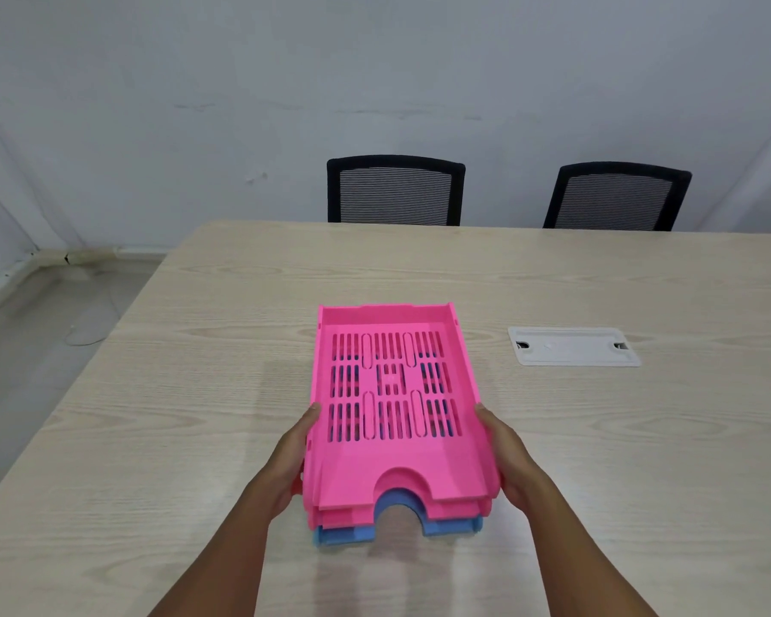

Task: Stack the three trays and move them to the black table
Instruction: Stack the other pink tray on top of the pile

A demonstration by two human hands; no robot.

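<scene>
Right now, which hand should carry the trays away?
Neither alone: left hand and right hand each clasp one side of the tray stack, so probably both lift together.

- Blue tray (330,537): mostly hidden under the pink trays (392,447).
- Both hands' fingers are hidden beneath the stack.
- Chairs (395,191): seats hidden behind the table (152,438).

Three slotted trays nested in one stack: top pink tray (392,394), second pink tray (343,518) beneath, blue tray (330,538) at bottom. Notched open ends near, closed ends far. Stack centred on light wooden table (197,394).
</scene>
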